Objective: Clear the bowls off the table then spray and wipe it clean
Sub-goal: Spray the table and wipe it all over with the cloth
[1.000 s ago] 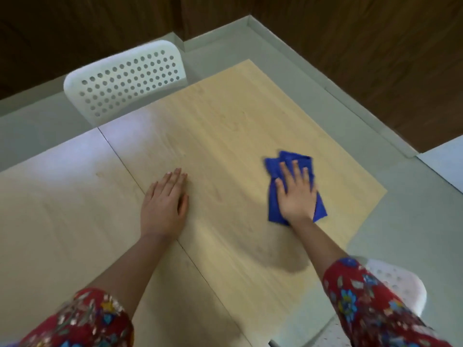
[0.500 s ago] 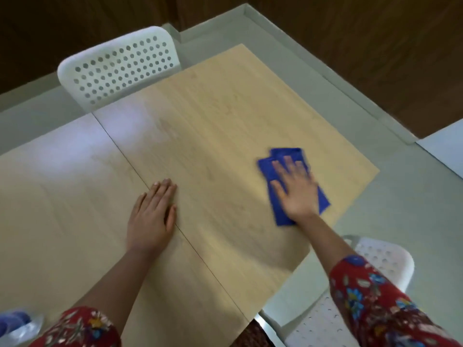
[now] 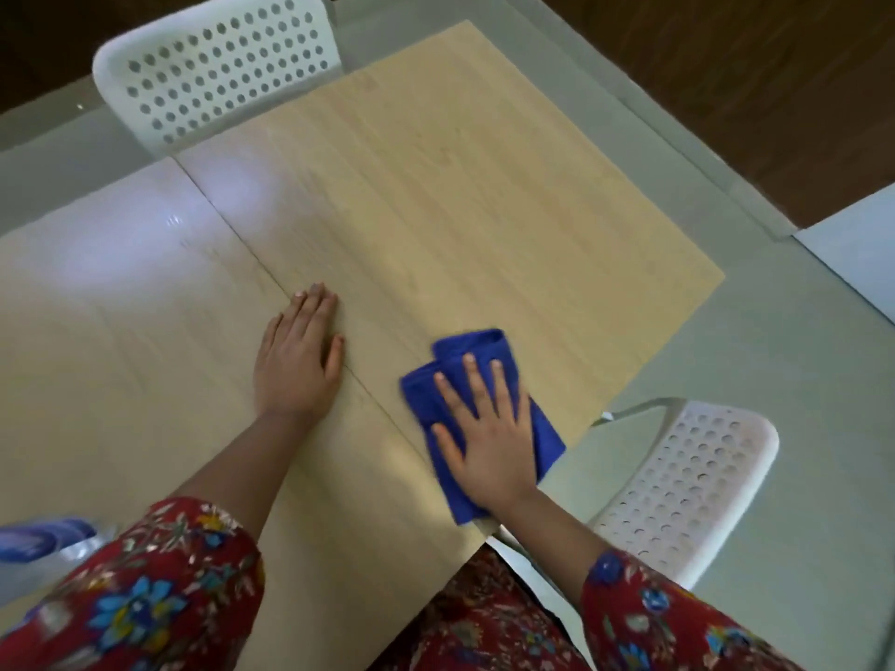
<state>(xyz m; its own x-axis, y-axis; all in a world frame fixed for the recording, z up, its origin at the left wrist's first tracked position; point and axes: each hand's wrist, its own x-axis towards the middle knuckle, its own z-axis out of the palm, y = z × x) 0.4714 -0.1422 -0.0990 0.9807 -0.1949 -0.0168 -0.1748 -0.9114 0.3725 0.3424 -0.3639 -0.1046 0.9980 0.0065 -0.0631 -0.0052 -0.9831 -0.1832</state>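
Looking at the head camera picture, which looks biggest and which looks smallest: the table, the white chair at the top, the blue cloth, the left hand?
1. table
2. white chair at the top
3. blue cloth, partly hidden under the right hand
4. left hand, a bit smaller than the cloth

Wooden table [image 3: 460, 186] bears blue cloth [image 3: 477, 348], perhaps a bottle [image 3: 43, 540]

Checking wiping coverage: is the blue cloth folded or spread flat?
Folded: the blue cloth shows doubled, rolled layers beyond the right hand pressing it.
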